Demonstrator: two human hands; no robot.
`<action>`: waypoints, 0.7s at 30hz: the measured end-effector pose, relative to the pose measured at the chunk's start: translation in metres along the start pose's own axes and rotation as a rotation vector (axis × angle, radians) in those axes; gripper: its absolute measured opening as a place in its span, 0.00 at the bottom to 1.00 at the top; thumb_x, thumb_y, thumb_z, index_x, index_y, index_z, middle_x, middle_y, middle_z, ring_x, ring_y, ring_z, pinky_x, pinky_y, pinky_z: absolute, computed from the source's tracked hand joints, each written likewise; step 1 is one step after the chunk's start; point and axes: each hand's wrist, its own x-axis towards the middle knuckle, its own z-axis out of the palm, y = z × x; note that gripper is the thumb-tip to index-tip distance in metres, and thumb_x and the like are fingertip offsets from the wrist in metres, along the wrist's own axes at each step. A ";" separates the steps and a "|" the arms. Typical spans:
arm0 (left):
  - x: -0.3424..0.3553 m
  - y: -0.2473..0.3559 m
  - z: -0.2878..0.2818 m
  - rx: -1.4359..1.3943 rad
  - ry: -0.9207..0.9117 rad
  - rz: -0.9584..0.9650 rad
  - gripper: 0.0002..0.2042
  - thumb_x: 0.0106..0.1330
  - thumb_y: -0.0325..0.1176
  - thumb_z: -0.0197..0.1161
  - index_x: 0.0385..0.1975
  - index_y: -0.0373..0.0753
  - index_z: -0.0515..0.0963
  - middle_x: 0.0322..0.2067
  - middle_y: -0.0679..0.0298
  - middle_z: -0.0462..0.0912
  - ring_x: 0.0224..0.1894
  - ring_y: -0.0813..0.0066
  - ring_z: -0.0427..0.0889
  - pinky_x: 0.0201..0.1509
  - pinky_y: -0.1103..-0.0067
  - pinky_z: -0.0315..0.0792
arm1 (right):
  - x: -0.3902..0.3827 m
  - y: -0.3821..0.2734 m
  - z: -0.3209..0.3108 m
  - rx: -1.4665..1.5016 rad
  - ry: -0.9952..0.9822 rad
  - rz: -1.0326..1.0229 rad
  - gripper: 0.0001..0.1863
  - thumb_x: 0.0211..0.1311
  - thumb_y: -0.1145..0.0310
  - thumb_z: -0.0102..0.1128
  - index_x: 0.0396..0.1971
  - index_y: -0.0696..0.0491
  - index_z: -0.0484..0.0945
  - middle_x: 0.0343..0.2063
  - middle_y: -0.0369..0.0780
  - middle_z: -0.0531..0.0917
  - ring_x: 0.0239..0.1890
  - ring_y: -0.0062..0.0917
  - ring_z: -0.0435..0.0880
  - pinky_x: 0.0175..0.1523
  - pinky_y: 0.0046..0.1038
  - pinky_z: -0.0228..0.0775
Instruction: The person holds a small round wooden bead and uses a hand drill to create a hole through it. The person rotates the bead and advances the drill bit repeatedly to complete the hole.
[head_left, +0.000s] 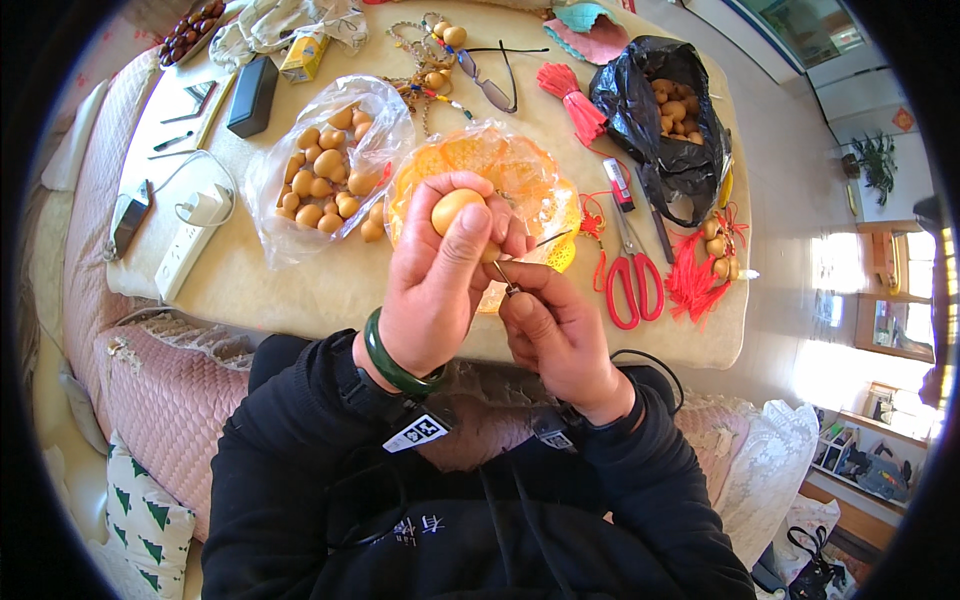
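One gourd [454,209], partly behind the hands [432,262] [560,340]

– Room on the near left?
– Yes, over bare tabletop [290,302], from white power strip [186,256] across to left hand [440,268].
– And farther back?
– Blocked by clear bag [268,222], then yellow basket [568,212].
– Near right?
– Just a narrow edge strip; red-handled scissors [632,246] and red tassel [692,288] in the way beyond.

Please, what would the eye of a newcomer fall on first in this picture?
Probably the round tan gourd in the left hand, near the centre, with a green bangle around that wrist. Next, the red-handled scissors lying further right, and the black bag of similar gourds at the upper right.
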 end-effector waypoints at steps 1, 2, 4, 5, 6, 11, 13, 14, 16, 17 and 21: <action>0.000 0.001 0.000 -0.042 0.019 0.005 0.11 0.76 0.32 0.49 0.53 0.40 0.61 0.36 0.65 0.69 0.41 0.74 0.72 0.52 0.76 0.69 | -0.001 -0.001 -0.002 0.218 -0.073 0.067 0.14 0.72 0.72 0.53 0.54 0.57 0.73 0.29 0.30 0.76 0.26 0.12 0.71 0.30 0.17 0.64; 0.001 0.001 -0.001 -0.032 -0.004 0.014 0.11 0.76 0.33 0.50 0.53 0.40 0.61 0.36 0.65 0.69 0.41 0.74 0.71 0.51 0.76 0.70 | -0.001 -0.001 -0.003 0.410 -0.109 0.121 0.14 0.72 0.71 0.53 0.55 0.57 0.72 0.27 0.29 0.75 0.24 0.10 0.69 0.28 0.16 0.61; 0.001 0.001 -0.001 -0.011 -0.018 -0.013 0.11 0.76 0.33 0.50 0.53 0.40 0.61 0.36 0.65 0.69 0.40 0.74 0.71 0.51 0.76 0.70 | -0.002 0.000 -0.004 0.320 -0.090 0.100 0.14 0.73 0.71 0.53 0.55 0.57 0.71 0.26 0.27 0.72 0.24 0.08 0.64 0.27 0.14 0.56; 0.001 0.000 -0.001 -0.017 0.006 -0.016 0.11 0.76 0.33 0.49 0.53 0.40 0.61 0.36 0.65 0.69 0.40 0.75 0.71 0.50 0.77 0.70 | -0.001 0.002 -0.004 0.254 -0.071 0.089 0.14 0.73 0.70 0.53 0.55 0.56 0.71 0.25 0.26 0.71 0.23 0.07 0.62 0.27 0.13 0.54; 0.000 0.000 -0.001 0.005 -0.037 -0.029 0.11 0.76 0.33 0.49 0.53 0.40 0.61 0.37 0.65 0.69 0.40 0.75 0.71 0.50 0.77 0.70 | -0.001 0.003 -0.003 0.211 -0.038 0.056 0.14 0.73 0.70 0.53 0.54 0.57 0.71 0.26 0.27 0.71 0.24 0.07 0.62 0.28 0.13 0.54; -0.002 -0.004 0.001 0.020 -0.050 -0.051 0.11 0.76 0.33 0.50 0.53 0.41 0.61 0.37 0.66 0.69 0.41 0.75 0.71 0.49 0.78 0.70 | -0.001 0.010 -0.002 0.057 0.035 -0.036 0.11 0.72 0.71 0.54 0.50 0.58 0.73 0.29 0.29 0.75 0.28 0.09 0.66 0.33 0.14 0.60; -0.003 -0.004 0.001 0.011 -0.061 -0.053 0.11 0.76 0.33 0.50 0.53 0.41 0.61 0.37 0.66 0.69 0.41 0.75 0.71 0.49 0.78 0.69 | -0.002 0.010 -0.004 -0.059 0.049 -0.067 0.11 0.71 0.72 0.54 0.49 0.59 0.74 0.31 0.31 0.76 0.30 0.12 0.69 0.36 0.16 0.63; -0.004 -0.004 0.001 0.005 -0.074 -0.045 0.11 0.76 0.33 0.50 0.53 0.41 0.61 0.37 0.66 0.69 0.41 0.75 0.71 0.49 0.78 0.69 | -0.002 0.010 -0.005 -0.108 0.050 -0.083 0.10 0.71 0.73 0.54 0.49 0.59 0.74 0.31 0.31 0.77 0.32 0.13 0.70 0.37 0.17 0.65; -0.004 -0.003 0.001 0.005 -0.076 -0.039 0.11 0.76 0.33 0.51 0.52 0.41 0.61 0.37 0.66 0.69 0.41 0.75 0.71 0.49 0.78 0.69 | -0.002 0.009 -0.007 -0.160 0.041 -0.104 0.10 0.70 0.74 0.55 0.48 0.60 0.75 0.31 0.33 0.78 0.32 0.15 0.72 0.38 0.18 0.67; -0.005 -0.003 0.001 0.005 -0.081 -0.033 0.11 0.76 0.33 0.51 0.52 0.40 0.61 0.37 0.66 0.69 0.41 0.75 0.71 0.50 0.78 0.69 | -0.002 0.009 -0.008 -0.181 0.035 -0.115 0.10 0.69 0.74 0.55 0.48 0.60 0.75 0.31 0.34 0.78 0.32 0.16 0.73 0.39 0.19 0.68; -0.005 -0.001 0.002 -0.005 -0.091 -0.033 0.11 0.76 0.33 0.51 0.52 0.40 0.61 0.37 0.66 0.69 0.41 0.76 0.71 0.50 0.78 0.69 | -0.001 0.009 -0.008 -0.279 0.040 -0.179 0.10 0.69 0.74 0.55 0.47 0.60 0.75 0.29 0.36 0.79 0.31 0.16 0.74 0.37 0.20 0.69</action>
